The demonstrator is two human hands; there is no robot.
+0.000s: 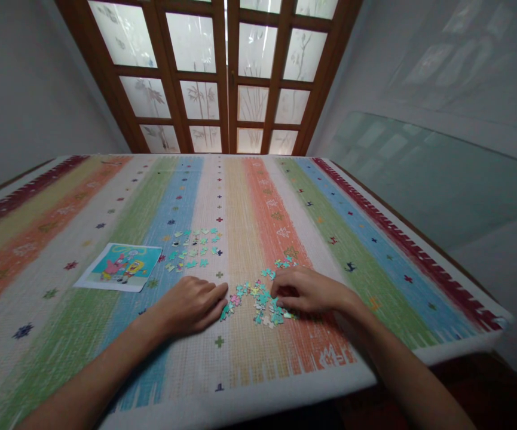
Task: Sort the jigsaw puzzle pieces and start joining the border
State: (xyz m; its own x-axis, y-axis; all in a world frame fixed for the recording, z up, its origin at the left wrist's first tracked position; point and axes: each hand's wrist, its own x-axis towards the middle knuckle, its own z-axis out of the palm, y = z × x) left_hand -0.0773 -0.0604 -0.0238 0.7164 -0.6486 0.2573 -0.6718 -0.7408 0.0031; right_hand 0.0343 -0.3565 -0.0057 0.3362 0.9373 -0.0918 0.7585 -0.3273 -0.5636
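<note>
A heap of small jigsaw pieces (258,297), mostly teal with some pink and yellow, lies on the striped cloth in front of me. My left hand (190,306) rests palm down on the cloth, fingers stretched toward the heap's left edge, holding nothing. My right hand (305,291) sits at the heap's right side with its fingers curled down onto the pieces; what they pinch is too small to make out. A second group of pieces (193,248) lies spread out farther back. A cartoon reference picture (120,266) lies flat to the left.
The table is covered by a colourful striped cloth (375,251) with small cross marks. Its near edge and right edge are close. A wooden door with frosted glass panes (222,71) stands behind the table; grey walls flank it.
</note>
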